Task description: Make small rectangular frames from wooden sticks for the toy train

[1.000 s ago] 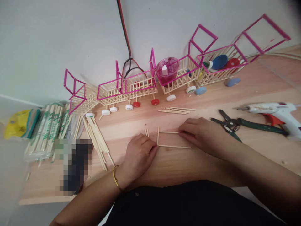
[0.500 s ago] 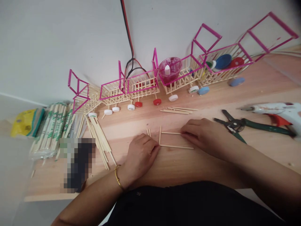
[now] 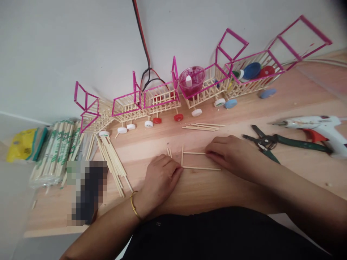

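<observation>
My left hand (image 3: 163,177) lies on the table with its fingers closed, the fingertips pressed at the corner where a short upright-lying wooden stick (image 3: 182,154) meets a lower stick (image 3: 202,168). Between thumb and fingers, my right hand (image 3: 227,151) pinches the right end of an upper stick (image 3: 194,153). That stick runs roughly parallel to the lower one, and its left end meets the short stick. Two more short stick ends (image 3: 169,152) show just beyond my left knuckles, partly hidden by the hand.
Behind stand several stick carts (image 3: 161,99) with pink rims and bottle-cap wheels. Right are green-handled pliers (image 3: 268,141) and a glue gun (image 3: 311,124). Loose sticks (image 3: 204,126) lie ahead; left are a stick bundle (image 3: 114,162), packed chopsticks (image 3: 58,144) and a blurred dark object (image 3: 89,195).
The whole view has shifted slightly, so things appear a little further left. Both hands keep their places on the sticks.
</observation>
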A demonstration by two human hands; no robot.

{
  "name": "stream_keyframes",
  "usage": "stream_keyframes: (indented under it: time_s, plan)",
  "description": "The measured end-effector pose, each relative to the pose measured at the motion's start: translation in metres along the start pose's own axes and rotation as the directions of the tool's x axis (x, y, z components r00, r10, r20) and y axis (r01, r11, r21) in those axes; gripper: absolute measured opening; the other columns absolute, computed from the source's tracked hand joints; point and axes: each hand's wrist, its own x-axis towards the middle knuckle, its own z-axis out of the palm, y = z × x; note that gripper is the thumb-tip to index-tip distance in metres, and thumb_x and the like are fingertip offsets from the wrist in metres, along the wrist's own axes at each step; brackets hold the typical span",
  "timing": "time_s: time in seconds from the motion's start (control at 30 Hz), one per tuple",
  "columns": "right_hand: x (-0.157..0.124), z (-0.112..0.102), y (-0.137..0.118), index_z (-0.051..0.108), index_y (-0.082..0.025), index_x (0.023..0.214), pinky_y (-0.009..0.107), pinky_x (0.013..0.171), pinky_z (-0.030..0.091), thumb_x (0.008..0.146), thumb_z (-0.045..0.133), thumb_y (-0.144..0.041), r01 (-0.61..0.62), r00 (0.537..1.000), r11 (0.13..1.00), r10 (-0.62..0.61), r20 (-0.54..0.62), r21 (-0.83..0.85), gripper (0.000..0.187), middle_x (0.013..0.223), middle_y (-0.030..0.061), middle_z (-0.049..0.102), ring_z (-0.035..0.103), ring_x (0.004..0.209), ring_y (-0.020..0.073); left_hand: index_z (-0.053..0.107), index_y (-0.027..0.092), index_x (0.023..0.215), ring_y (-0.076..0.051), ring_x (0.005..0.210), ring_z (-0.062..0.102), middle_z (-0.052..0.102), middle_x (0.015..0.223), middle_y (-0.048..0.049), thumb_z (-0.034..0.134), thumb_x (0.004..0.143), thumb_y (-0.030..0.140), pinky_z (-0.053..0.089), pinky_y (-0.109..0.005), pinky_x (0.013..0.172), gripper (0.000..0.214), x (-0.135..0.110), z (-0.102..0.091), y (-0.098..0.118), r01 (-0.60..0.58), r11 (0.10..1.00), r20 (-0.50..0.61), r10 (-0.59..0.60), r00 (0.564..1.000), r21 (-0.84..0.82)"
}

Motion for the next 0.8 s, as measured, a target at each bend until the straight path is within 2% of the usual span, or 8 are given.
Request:
stream_keyframes:
  time_s: [0.2, 0.3, 0.47, 0.6, 0.8]
  plan:
    - [0.000, -0.002, -0.001, 0.064, -0.019, 0.083, 0.031, 0.070, 0.040, 0.089, 0.044, -0.026, -0.019, 1.000, 1.000, 0.019, 0.012, -0.012, 0.023, 0.081, 0.0051, 0.064, 0.059, 0.078, 0.0195, 0.062, 0.017, 0.077, -0.017, 0.075, 0.053, 0.063, 0.076, -0.0046, 0.049, 0.087, 0.025, 0.042, -0.032, 0.071, 0.018, 0.000, -0.001, 0.000, -0.004, 1.000, -0.005, 0.004, 1.000, 0.005]
    - [0.000, -0.007, 0.001, 0.065, -0.019, 0.087, 0.031, 0.073, 0.041, 0.090, 0.042, -0.026, -0.036, 0.999, 0.998, 0.036, 0.005, 0.048, 0.024, 0.083, 0.0058, 0.064, 0.059, 0.081, 0.0194, 0.062, 0.017, 0.077, -0.017, 0.074, 0.053, 0.063, 0.076, -0.0046, 0.050, 0.087, 0.025, 0.042, -0.033, 0.070, 0.018, 0.001, -0.001, 0.000, -0.006, 1.000, -0.005, 0.006, 1.000, 0.000]
    - [-0.004, -0.020, 0.008, 0.063, -0.018, 0.089, 0.027, 0.068, 0.043, 0.087, 0.046, -0.024, -0.085, 0.988, 0.983, 0.104, -0.112, 0.161, 0.018, 0.084, 0.0050, 0.064, 0.058, 0.076, 0.0165, 0.062, 0.017, 0.077, -0.017, 0.073, 0.053, 0.062, 0.075, -0.0048, 0.050, 0.087, 0.023, 0.043, -0.032, 0.069, 0.017, 0.002, -0.001, -0.002, -0.027, 0.999, -0.033, 0.026, 0.999, -0.021]
    - [-0.007, -0.028, 0.011, 0.062, -0.019, 0.086, 0.026, 0.065, 0.042, 0.085, 0.046, -0.022, -0.133, 0.975, 0.975, 0.162, -0.155, 0.180, 0.016, 0.080, 0.0036, 0.065, 0.058, 0.070, 0.0148, 0.062, 0.017, 0.076, -0.017, 0.073, 0.053, 0.062, 0.074, -0.0047, 0.051, 0.086, 0.023, 0.043, -0.032, 0.068, 0.015, 0.002, -0.002, -0.003, -0.035, 0.999, -0.036, 0.034, 0.999, -0.025]
    - [-0.010, -0.031, 0.016, 0.063, -0.021, 0.082, 0.025, 0.060, 0.039, 0.083, 0.047, -0.024, -0.195, 0.974, 0.974, 0.207, -0.097, 0.119, 0.016, 0.074, 0.0011, 0.065, 0.056, 0.064, 0.0141, 0.062, 0.017, 0.077, -0.017, 0.073, 0.053, 0.062, 0.075, -0.0046, 0.052, 0.085, 0.022, 0.043, -0.032, 0.067, 0.014, 0.003, -0.002, -0.003, -0.047, 0.998, -0.048, 0.045, 0.998, -0.032]
